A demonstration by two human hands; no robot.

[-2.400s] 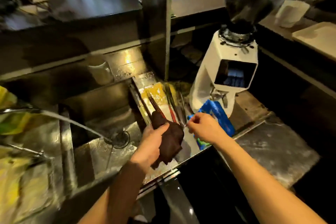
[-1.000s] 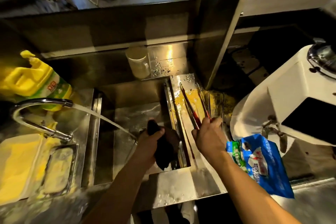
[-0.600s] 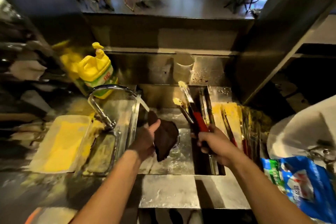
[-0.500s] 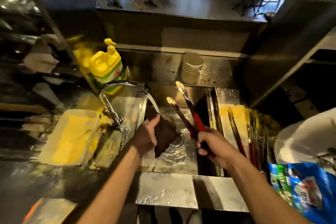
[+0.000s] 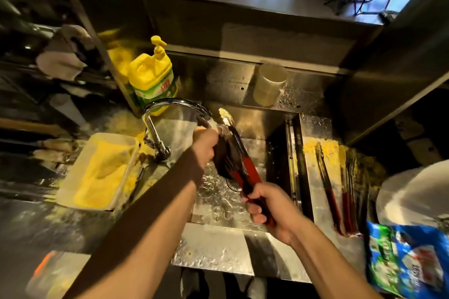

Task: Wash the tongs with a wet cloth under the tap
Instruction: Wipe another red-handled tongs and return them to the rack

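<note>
You are holding the red-handled metal tongs (image 5: 239, 153) by their handle end in your right hand (image 5: 274, 209), which is clenching firmly around the red grips, and the tongs' long axis is running up and away from that hand — toward the far left — so the yellow-smeared tips (image 5: 224, 114) are sitting just beside the spout of the curved chrome tap (image 5: 175, 104). Your left hand (image 5: 205, 144) is the nearer one to that dirty end; it is closing on the dark wet cloth (image 5: 224, 158), which is wrapping the shaft midway over the steel sink basin (image 5: 255, 128). Water seems to be running onto the cloth and tongs, though blur is hiding the stream. Since the soiled tips are lying beyond the cloth, the coming stroke probably needs to be travelling along the shaft toward the tap — away from your right hand. More red-handled tongs (image 5: 328, 182) are lying well apart on the steel surface (image 5: 323, 221) to the right.
</note>
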